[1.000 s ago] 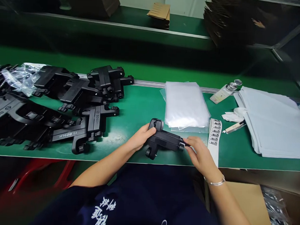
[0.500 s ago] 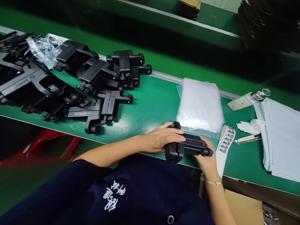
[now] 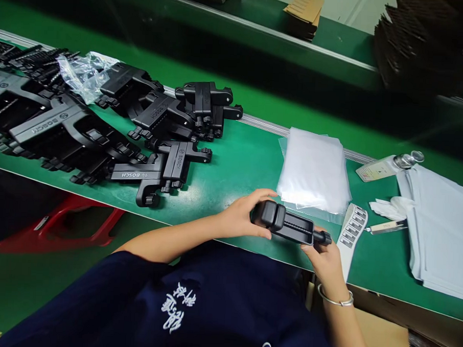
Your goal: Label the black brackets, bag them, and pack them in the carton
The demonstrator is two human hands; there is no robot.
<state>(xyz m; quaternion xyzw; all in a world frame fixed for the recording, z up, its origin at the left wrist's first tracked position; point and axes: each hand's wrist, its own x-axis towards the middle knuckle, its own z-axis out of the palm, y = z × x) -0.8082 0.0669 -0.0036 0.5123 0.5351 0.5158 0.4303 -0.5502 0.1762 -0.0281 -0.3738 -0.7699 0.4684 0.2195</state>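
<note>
Close to the front edge of the bench, I hold a black plastic clamp bracket [image 3: 296,228] in both hands. Its hollow side faces up, showing a threaded rod inside. My left hand [image 3: 248,215] is closed round the blocky jaw end, thumb at the near side and fingers at the far side. At the other end, my right hand [image 3: 325,257] grips the body beside the knob [image 3: 323,238]; some of its fingers are hidden underneath. Just beyond lies a stack of clear plastic bags [image 3: 316,172].
Several similar black brackets [image 3: 150,172] marked BOSCH are piled on the left. To the right are a label strip [image 3: 354,227], a pump bottle [image 3: 389,166], a cutter knife [image 3: 386,227], crumpled tissue [image 3: 393,207] and white sheets [image 3: 440,228]. A red stool [image 3: 71,228] stands below the bench.
The bracket has been turned over, so its hollow side with the threaded rod now faces up. My left fingers have moved from across its top to round the jaw end.
</note>
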